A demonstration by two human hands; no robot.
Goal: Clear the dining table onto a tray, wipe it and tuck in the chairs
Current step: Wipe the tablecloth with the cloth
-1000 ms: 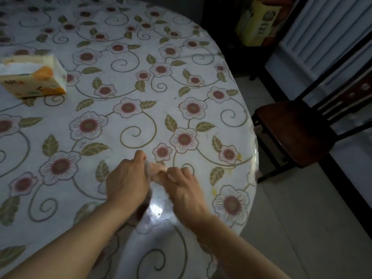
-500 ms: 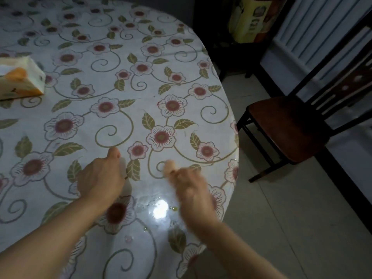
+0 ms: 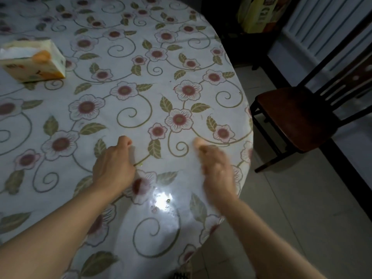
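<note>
on glossy floral table point(image 3: 124, 109), curled left hand point(image 3: 114, 166).

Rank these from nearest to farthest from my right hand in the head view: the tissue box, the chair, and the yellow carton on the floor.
Measured from the right hand:
1. The chair, just to its right, off the table's edge.
2. The yellow carton, ahead and to the right, in the dark corner past the table.
3. The tissue box, far across the table on the left side.
</note>
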